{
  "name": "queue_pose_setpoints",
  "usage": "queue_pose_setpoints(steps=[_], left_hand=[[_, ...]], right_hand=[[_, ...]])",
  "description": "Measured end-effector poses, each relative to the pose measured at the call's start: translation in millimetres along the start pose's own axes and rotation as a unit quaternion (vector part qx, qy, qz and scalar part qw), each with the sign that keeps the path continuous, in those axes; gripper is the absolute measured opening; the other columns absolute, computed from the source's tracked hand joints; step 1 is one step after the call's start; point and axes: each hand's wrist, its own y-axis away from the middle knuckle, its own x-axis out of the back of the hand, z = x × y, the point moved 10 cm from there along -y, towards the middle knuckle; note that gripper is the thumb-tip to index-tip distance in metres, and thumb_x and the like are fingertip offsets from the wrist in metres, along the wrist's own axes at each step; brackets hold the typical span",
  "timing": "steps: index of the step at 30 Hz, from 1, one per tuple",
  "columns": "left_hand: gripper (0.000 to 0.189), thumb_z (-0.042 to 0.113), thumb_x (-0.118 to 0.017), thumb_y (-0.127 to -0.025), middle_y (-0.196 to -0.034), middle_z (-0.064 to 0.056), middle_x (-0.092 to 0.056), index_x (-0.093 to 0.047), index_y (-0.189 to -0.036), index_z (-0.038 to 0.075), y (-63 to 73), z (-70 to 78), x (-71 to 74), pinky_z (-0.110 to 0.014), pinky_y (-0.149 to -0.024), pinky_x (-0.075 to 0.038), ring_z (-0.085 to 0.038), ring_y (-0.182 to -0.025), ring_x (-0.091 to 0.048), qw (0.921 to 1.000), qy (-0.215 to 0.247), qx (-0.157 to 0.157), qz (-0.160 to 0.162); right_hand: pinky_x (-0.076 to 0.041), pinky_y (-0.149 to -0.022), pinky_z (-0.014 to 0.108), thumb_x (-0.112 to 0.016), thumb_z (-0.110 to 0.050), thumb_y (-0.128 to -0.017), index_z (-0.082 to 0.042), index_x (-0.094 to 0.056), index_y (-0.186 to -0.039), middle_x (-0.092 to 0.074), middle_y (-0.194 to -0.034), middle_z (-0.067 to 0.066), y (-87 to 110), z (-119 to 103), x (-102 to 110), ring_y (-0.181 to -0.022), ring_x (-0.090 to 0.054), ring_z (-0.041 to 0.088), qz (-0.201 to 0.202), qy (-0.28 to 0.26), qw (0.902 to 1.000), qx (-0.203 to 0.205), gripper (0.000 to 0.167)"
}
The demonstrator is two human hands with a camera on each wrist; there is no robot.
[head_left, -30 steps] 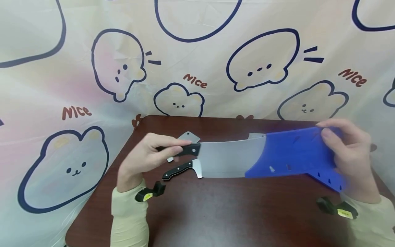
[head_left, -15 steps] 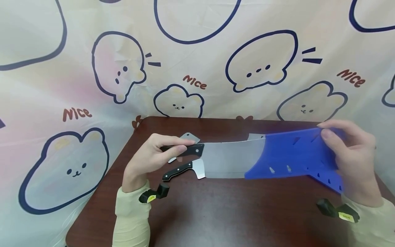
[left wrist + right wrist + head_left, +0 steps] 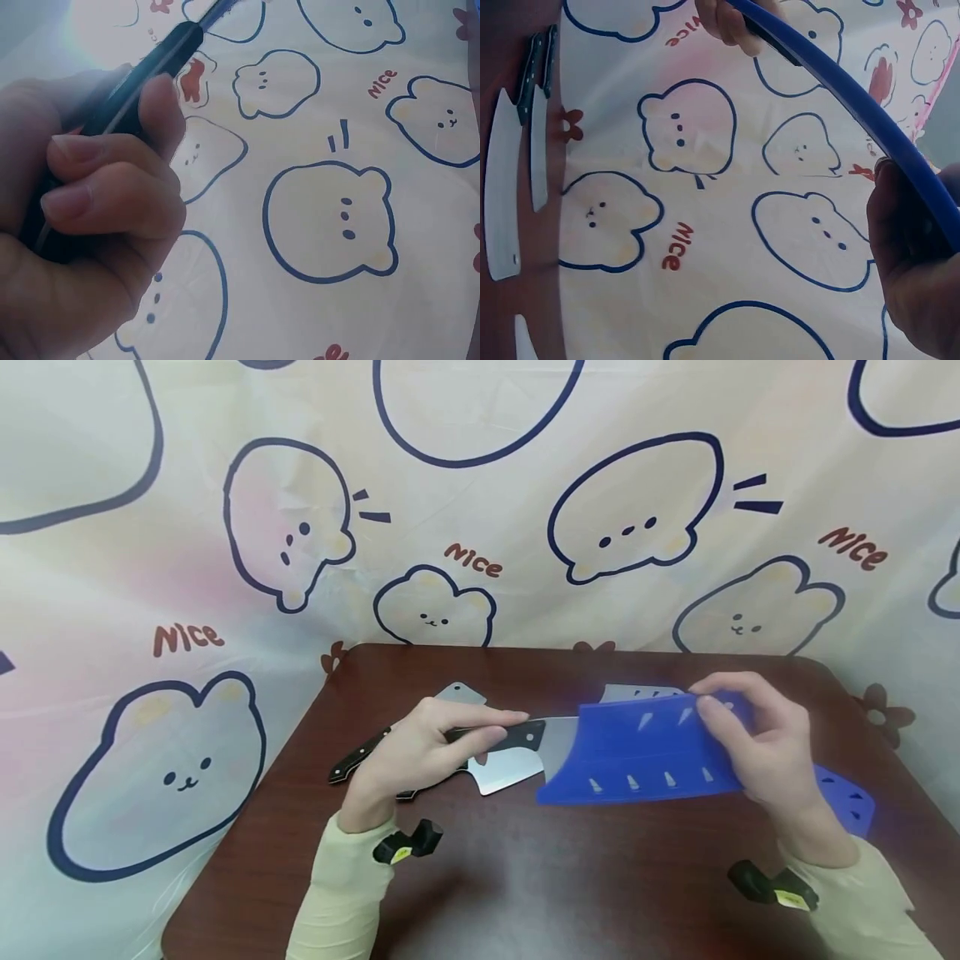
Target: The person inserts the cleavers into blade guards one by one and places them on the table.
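My left hand (image 3: 435,747) grips the black handle (image 3: 176,52) of a broad cleaver, thumb and fingers curled round it in the left wrist view. Only a narrow strip of the steel blade (image 3: 561,739) shows; a blue slotted blade sheath (image 3: 637,752) covers the rest. At the sheath's far end my right hand (image 3: 765,752) pinches it between thumb and fingers. Edge-on in the right wrist view, the sheath (image 3: 870,112) looks slightly bowed. Cleaver and sheath are held level above the table.
Behind the left hand lie two black-handled knives, one with a broad blade (image 3: 510,772), the other with a holed blade tip (image 3: 461,692). Further right are a perforated blade (image 3: 630,692) and a blue slotted piece (image 3: 851,802) on the brown table (image 3: 570,877). A printed cloth (image 3: 525,485) hangs behind.
The blade has slid deep into the blue sheath, which covered only its far part before. My left hand has moved right and my right hand left, bringing them closer together.
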Motion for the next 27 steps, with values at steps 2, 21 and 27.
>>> queue_pose_setpoints(steps=[2,21,27], left_hand=[[0.032,0.015,-0.06,-0.097,-0.078,0.009,-0.07,-0.066,-0.129,0.018,-2.1,-0.3,-3.4,-0.025,-0.052,-0.037,-0.003,-0.067,-0.059,0.9999,-0.008,0.009,0.002],[0.03,0.028,-0.06,-0.098,-0.085,0.007,-0.069,-0.066,-0.126,0.018,-8.0,-59.8,-34.6,-0.025,-0.066,-0.05,-0.007,-0.072,-0.062,0.9891,-0.06,0.083,-0.107],[0.024,0.031,-0.057,-0.099,-0.078,0.001,-0.069,-0.067,-0.117,0.019,-7.6,-78.5,-70.5,-0.023,-0.063,-0.047,-0.002,-0.062,-0.059,0.9641,-0.107,0.112,-0.215]], right_hand=[[-0.057,-0.067,0.021,-0.058,0.005,-0.089,0.005,-0.062,-0.116,-0.068,-0.113,0.002,2.5,2.1,-3.0,-0.089,-0.07,0.011,0.004,0.019,0.9997,-0.012,0.028],[-0.056,-0.081,0.055,-0.066,-0.03,-0.093,-0.027,-0.058,-0.129,-0.062,-0.129,0.003,-4.1,63.3,-31.4,-0.111,-0.062,0.029,-0.247,0.232,0.9362,-0.092,0.036],[-0.059,-0.078,0.039,-0.066,-0.034,-0.093,-0.025,-0.064,-0.119,-0.07,-0.112,-0.004,0.1,84.9,-46.2,-0.097,-0.068,0.016,-0.331,0.269,0.9033,-0.048,0.028]])
